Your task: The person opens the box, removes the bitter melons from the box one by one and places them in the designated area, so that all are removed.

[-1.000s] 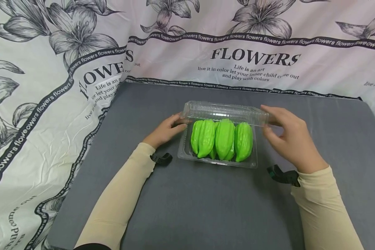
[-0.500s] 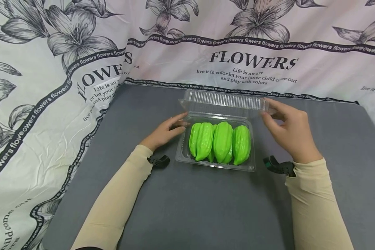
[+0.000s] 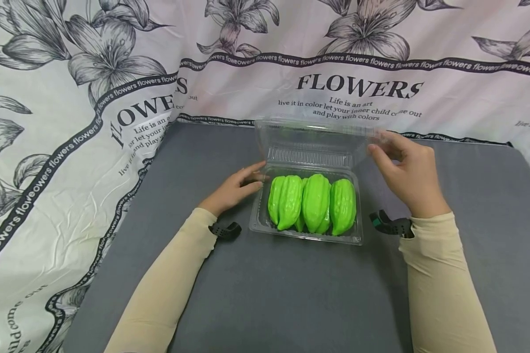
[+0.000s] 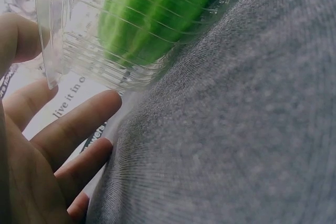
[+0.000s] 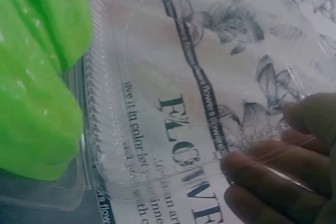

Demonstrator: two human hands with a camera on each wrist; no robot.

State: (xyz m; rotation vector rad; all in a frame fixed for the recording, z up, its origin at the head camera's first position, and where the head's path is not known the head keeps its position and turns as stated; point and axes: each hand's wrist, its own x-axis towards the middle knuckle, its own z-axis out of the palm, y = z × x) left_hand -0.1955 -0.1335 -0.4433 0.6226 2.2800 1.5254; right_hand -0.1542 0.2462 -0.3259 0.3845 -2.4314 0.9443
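A clear plastic clamshell box (image 3: 306,236) rests on the grey table, its hinge on the far side. Several bright green, ridged, pointed fruits (image 3: 316,203) lie side by side in its base. My right hand (image 3: 410,171) pinches the right side of the raised lid (image 3: 318,135) between thumb and fingers. That lid stands tilted up behind the fruits. At the box's left edge is my left hand (image 3: 236,189), fingers loosely extended. In the left wrist view, the thumb and forefinger of that hand (image 4: 47,145) lie right at the rim, the other fingers spread below the ribbed wall.
A white cloth printed with flowers and lettering (image 3: 357,93) hangs behind the table and along its left side. The grey tabletop (image 3: 300,294) stretches in front of the box and to both sides.
My right hand has swung the lid up and back from low over the fruits, uncovering them. The left hand has stayed at the box's left edge.
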